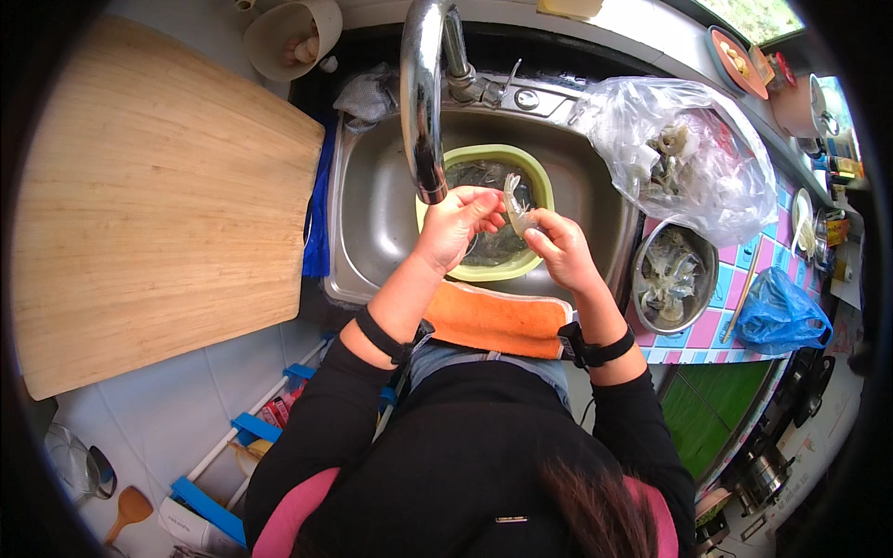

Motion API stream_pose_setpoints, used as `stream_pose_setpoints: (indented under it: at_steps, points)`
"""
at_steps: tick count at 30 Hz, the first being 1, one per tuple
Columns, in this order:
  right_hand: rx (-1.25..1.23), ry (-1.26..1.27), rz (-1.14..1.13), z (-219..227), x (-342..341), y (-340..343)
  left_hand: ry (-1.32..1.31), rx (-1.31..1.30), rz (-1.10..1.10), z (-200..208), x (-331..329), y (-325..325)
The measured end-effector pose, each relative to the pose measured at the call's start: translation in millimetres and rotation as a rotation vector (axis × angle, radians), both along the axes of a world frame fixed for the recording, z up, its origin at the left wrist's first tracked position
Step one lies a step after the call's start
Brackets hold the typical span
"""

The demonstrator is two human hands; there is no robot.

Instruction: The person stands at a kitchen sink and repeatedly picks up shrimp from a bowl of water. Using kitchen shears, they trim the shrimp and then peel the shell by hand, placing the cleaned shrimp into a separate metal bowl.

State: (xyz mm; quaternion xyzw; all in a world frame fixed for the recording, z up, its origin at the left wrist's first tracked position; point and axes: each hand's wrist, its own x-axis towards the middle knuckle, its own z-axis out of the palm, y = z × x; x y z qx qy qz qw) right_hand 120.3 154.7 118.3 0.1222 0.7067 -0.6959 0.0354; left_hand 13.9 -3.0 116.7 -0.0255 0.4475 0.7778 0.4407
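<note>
A pale grey raw shrimp (516,206) is held up over a yellow-green basin (547,191) in the steel sink. My right hand (561,249) pinches its lower end between thumb and fingers. From the other side my left hand (458,226) is closed, its thumb and fingertips meeting the shrimp's side; exactly what they pinch there is too small to tell. Below both hands, the basin holds more grey shrimp (484,175) in water, partly hidden by my hands. To the right, a steel bowl (640,296) contains several pale, translucent shrimp pieces (672,270).
A chrome faucet (423,112) arches close above my left hand. The sink (372,223) has a large wooden board (167,205) on its left. A clear plastic bag (726,205) and a blue bag (783,312) lie right. An orange cloth (493,321) covers the front edge.
</note>
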Motion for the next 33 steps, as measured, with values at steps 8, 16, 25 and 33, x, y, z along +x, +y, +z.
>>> stream_pose_setpoints:
  at_steps: [8,16,25,33]
  points:
    - [-0.310,-0.097,0.036,1,2,-1,0.082,-0.046,-0.101,11,1,2]
    - [-1.180,-0.235,0.005,-6,-2,-14,0.052,-0.036,-0.118,24,6,13]
    - [-1.362,-0.267,0.052,-3,-7,-18,0.033,-0.062,-0.163,31,3,15]
    - [-1.122,-0.031,-0.093,5,-1,-16,0.082,-0.120,-0.024,16,-3,11]
